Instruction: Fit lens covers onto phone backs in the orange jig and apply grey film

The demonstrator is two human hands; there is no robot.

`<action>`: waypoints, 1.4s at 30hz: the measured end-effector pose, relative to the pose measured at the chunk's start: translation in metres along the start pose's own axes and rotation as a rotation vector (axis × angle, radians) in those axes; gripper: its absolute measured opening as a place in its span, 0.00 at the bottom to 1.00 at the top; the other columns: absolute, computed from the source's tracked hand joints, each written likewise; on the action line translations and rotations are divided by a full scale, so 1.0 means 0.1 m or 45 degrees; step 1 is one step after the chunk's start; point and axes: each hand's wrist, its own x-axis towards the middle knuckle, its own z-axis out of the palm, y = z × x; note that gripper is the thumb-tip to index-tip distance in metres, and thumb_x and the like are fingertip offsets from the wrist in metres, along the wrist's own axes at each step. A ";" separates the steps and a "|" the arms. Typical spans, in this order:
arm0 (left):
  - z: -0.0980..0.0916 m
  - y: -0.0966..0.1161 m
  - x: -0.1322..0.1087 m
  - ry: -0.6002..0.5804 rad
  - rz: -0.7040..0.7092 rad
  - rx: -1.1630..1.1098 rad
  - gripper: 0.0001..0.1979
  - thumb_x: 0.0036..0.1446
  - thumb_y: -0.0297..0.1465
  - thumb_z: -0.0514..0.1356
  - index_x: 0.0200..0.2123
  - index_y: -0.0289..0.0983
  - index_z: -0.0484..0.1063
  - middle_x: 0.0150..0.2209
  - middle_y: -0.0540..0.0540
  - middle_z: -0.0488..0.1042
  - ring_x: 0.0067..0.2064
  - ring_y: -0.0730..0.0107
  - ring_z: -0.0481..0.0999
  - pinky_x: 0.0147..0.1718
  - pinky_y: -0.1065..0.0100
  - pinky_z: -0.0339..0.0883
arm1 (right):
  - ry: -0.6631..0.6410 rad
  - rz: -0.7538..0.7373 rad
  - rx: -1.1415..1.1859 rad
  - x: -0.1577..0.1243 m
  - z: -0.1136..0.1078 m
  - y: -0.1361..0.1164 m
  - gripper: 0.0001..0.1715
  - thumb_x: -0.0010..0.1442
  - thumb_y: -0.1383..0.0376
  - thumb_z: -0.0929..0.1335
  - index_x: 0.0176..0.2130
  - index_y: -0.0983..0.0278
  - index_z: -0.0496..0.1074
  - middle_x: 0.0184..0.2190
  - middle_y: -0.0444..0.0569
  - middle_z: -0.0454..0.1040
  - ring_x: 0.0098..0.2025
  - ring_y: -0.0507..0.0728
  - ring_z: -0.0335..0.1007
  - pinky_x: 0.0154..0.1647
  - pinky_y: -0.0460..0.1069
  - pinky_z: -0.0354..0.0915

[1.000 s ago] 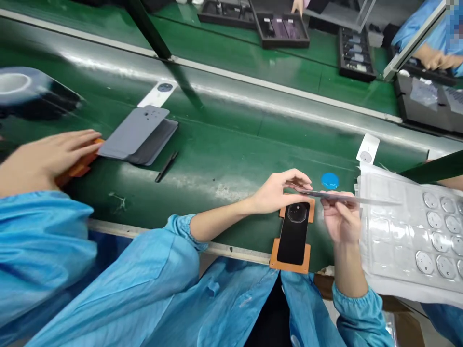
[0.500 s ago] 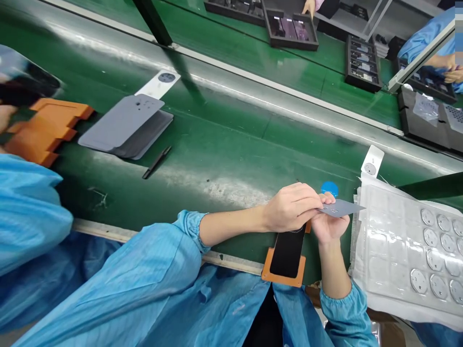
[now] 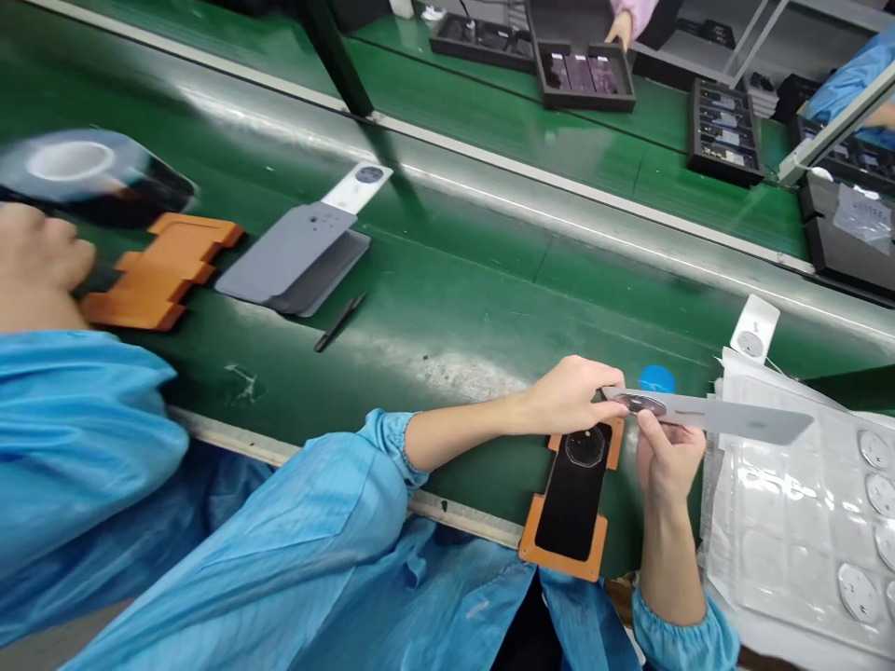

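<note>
My left hand (image 3: 559, 396) pinches one end of a thin grey phone back cover (image 3: 748, 417) between thumb and fingers. On that end sits a dark round camera ring (image 3: 635, 403). My right hand (image 3: 667, 457) grips the same cover from below, its thumb close to the ring. The cover is seen nearly edge-on, its far end pointing right. Just below my left hand, a black phone-shaped panel (image 3: 570, 508) with a round camera outline lies in an orange fixture (image 3: 591, 561).
At right, a clear plastic tray (image 3: 762, 522) holds several round parts. A blue disc (image 3: 657, 378) lies behind my hands. Leftward are a black pen-like tool (image 3: 339, 322), stacked grey covers (image 3: 286, 252), another orange fixture (image 3: 168, 270) and a co-worker's hand (image 3: 42, 261).
The grey cover has been turned and now extends further right, with its camera ring showing. My hands have shifted on it. The view has swung left, and the co-worker's hand has moved.
</note>
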 end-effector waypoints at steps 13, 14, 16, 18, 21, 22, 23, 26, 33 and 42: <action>-0.03 -0.02 0.01 -0.161 -0.276 -0.347 0.14 0.56 0.39 0.66 0.28 0.34 0.71 0.25 0.54 0.69 0.28 0.75 0.65 0.27 0.73 0.54 | 0.132 0.054 -0.045 -0.10 0.06 -0.11 0.11 0.52 0.70 0.79 0.38 0.64 0.79 0.33 0.47 0.83 0.33 0.58 0.81 0.40 0.55 0.79; -0.02 -0.01 0.02 -0.145 -0.290 -0.384 0.14 0.56 0.39 0.67 0.29 0.34 0.72 0.26 0.54 0.70 0.29 0.75 0.66 0.28 0.73 0.55 | 0.136 0.055 -0.010 -0.09 0.07 -0.11 0.11 0.53 0.70 0.78 0.39 0.64 0.79 0.35 0.48 0.83 0.34 0.58 0.81 0.41 0.55 0.79; 0.01 0.00 0.02 -0.132 -0.323 -0.452 0.14 0.55 0.40 0.67 0.32 0.34 0.74 0.27 0.53 0.71 0.30 0.74 0.68 0.29 0.73 0.56 | 0.165 0.062 0.049 -0.07 0.10 -0.11 0.12 0.54 0.69 0.78 0.40 0.64 0.79 0.37 0.49 0.83 0.36 0.57 0.81 0.42 0.54 0.79; 0.05 -0.01 0.02 -0.110 -0.363 -0.477 0.15 0.53 0.40 0.68 0.32 0.33 0.74 0.26 0.54 0.70 0.30 0.75 0.67 0.28 0.73 0.55 | 0.203 0.098 0.081 -0.06 0.12 -0.10 0.13 0.53 0.67 0.79 0.40 0.64 0.78 0.37 0.48 0.83 0.37 0.56 0.81 0.42 0.53 0.78; 0.13 -0.06 0.02 -0.032 -0.446 -0.527 0.16 0.50 0.40 0.70 0.27 0.33 0.70 0.24 0.55 0.66 0.28 0.76 0.63 0.26 0.73 0.54 | 0.214 0.217 0.077 -0.05 0.15 -0.11 0.14 0.52 0.65 0.79 0.39 0.64 0.79 0.36 0.49 0.83 0.37 0.57 0.80 0.41 0.52 0.76; 0.14 -0.08 0.03 -0.011 -0.472 -0.566 0.17 0.49 0.39 0.70 0.26 0.34 0.69 0.24 0.55 0.66 0.27 0.77 0.63 0.26 0.73 0.54 | 0.202 0.258 0.072 -0.05 0.15 -0.11 0.14 0.52 0.65 0.79 0.39 0.64 0.79 0.36 0.49 0.83 0.37 0.57 0.80 0.42 0.52 0.76; 0.16 -0.10 0.03 0.000 -0.492 -0.604 0.17 0.48 0.39 0.71 0.26 0.34 0.69 0.24 0.55 0.66 0.27 0.77 0.63 0.25 0.73 0.54 | 0.184 0.289 0.070 -0.05 0.16 -0.12 0.14 0.53 0.65 0.79 0.40 0.64 0.79 0.37 0.50 0.83 0.38 0.57 0.80 0.42 0.52 0.76; 0.16 -0.10 0.03 0.014 -0.462 -0.618 0.14 0.50 0.36 0.71 0.28 0.33 0.71 0.26 0.53 0.71 0.28 0.75 0.67 0.28 0.73 0.59 | 0.140 0.293 0.084 -0.05 0.16 -0.13 0.13 0.54 0.64 0.78 0.40 0.64 0.79 0.38 0.50 0.83 0.40 0.58 0.80 0.44 0.53 0.75; 0.08 -0.01 0.01 0.238 0.157 -0.376 0.04 0.62 0.29 0.66 0.35 0.36 0.81 0.34 0.46 0.81 0.35 0.70 0.78 0.37 0.69 0.72 | 0.021 0.148 -0.038 -0.06 0.10 -0.11 0.07 0.57 0.63 0.77 0.37 0.62 0.81 0.35 0.48 0.82 0.39 0.58 0.78 0.46 0.56 0.74; 0.02 -0.02 0.00 0.142 0.241 -0.274 0.06 0.63 0.30 0.65 0.33 0.36 0.80 0.30 0.45 0.80 0.32 0.71 0.77 0.34 0.70 0.71 | -0.035 -0.007 -0.085 -0.05 0.10 -0.19 0.04 0.56 0.62 0.77 0.31 0.59 0.81 0.29 0.45 0.79 0.32 0.56 0.74 0.35 0.51 0.71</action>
